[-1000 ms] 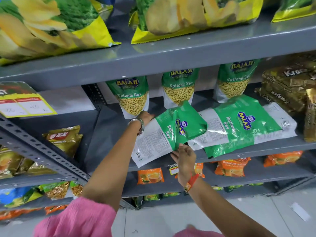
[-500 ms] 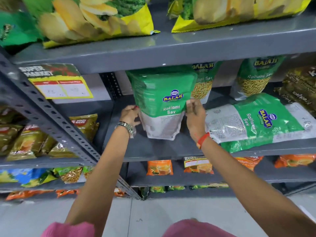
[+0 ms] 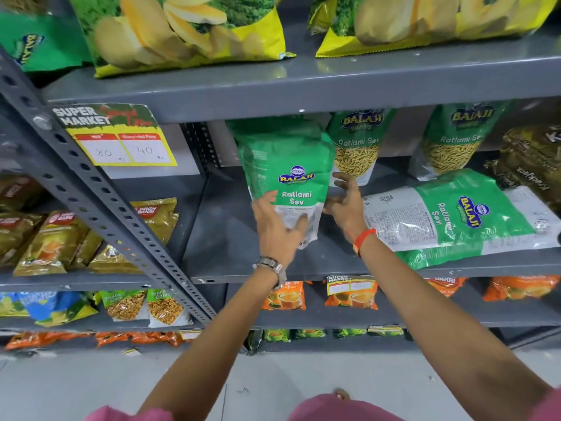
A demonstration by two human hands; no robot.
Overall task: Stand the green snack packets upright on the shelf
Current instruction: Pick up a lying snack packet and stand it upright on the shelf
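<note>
Green Ratlami Sev packet [image 3: 288, 177] stands upright on the grey middle shelf [image 3: 230, 247], left of centre, base on the deck, top reaching close under the shelf above. Judged purpose of the placement: front face outward, in line with the two upright packets at the back, one just behind-right [image 3: 358, 147], one further right [image 3: 455, 141]. Left hand [image 3: 277, 229] lies flat against the lower white panel of the packet, palm on, fingers spread rather than curled; reads as a steadying press to stop the soft bag tipping forward, not a closed grip. Right hand [image 3: 344, 205] sits at the packet's lower right edge, fingers loosely open, thumb side toward the bag; contact with the packet cannot be confirmed from this view. Both forearms reach up and forward from below, wrists slightly extended; watch on left wrist, orange band on right. One more green packet [image 3: 455, 217] lies flat on its back on the same shelf, just right of the right hand, partly overhanging the front lip. Judgement: one packet nearly settled, the flat one not yet stood up.
</note>
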